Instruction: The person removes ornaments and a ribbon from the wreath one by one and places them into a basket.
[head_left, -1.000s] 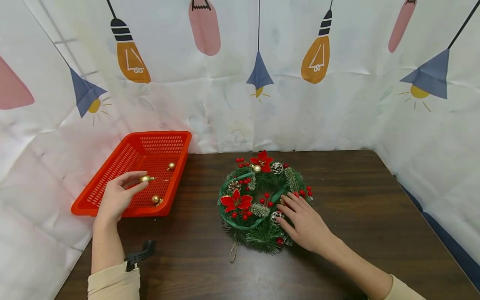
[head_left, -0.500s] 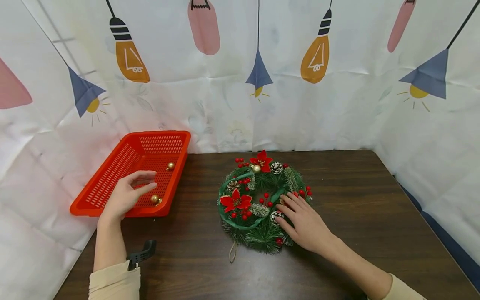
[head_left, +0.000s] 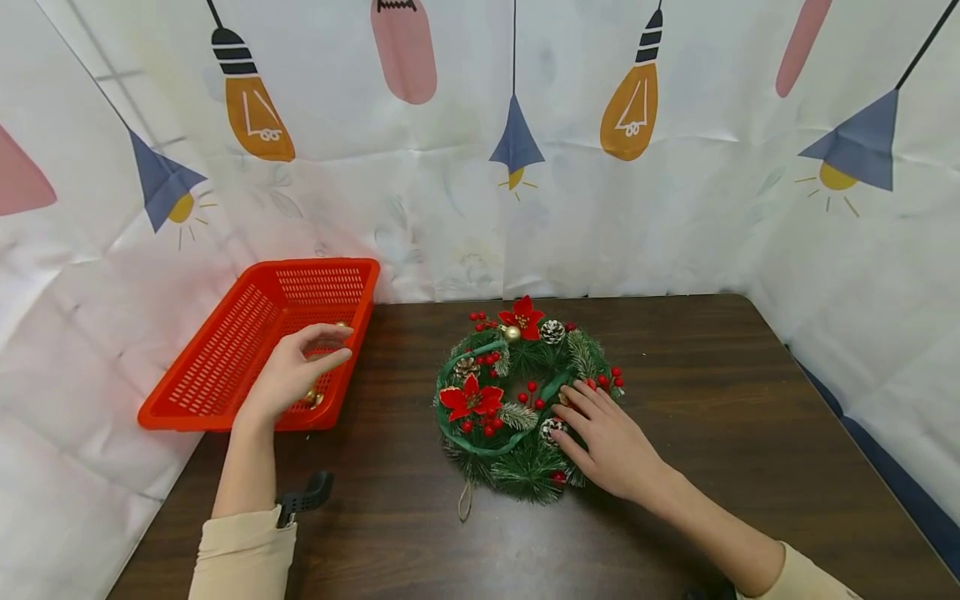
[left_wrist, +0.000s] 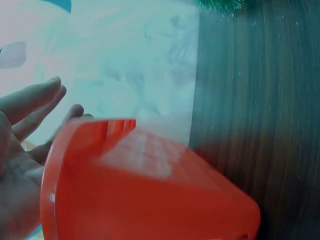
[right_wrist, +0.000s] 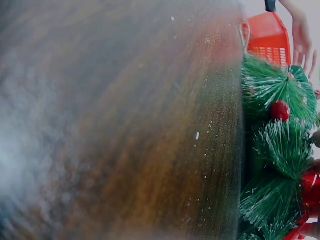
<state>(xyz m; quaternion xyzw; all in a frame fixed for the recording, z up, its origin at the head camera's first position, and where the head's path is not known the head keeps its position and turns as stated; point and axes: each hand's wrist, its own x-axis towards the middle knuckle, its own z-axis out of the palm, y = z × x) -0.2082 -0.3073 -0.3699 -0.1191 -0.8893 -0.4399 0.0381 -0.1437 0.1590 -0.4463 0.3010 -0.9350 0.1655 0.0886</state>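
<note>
A green wreath (head_left: 528, 479) with red poinsettias, red berries, frosted pinecones and a gold ball ornament (head_left: 512, 334) lies on the brown table. My right hand (head_left: 611, 446) rests on its right side with fingers extended. Over the right part of a red plastic basket (head_left: 202, 358) hovers my left hand (head_left: 296, 375), thumb and fingers apart, with nothing visible between them. A gold ball ornament (head_left: 313, 400) shows in the basket below this hand; another is mostly hidden behind the fingers. In the left wrist view, the fingers (left_wrist: 37, 105) extend beyond the basket's rim.
A twine loop (head_left: 465, 502) sticks out from the wreath's near edge. The dark wooden table (head_left: 750, 417) meets a white curtain (head_left: 450, 217) printed with lamps at the back. A black strap piece (head_left: 306, 497) juts from my left wrist.
The gold ball ornament between my left thumb and fingers a second ago is gone from them; where it went is hidden. This hand has moved right. My right hand stays on the wreath.
</note>
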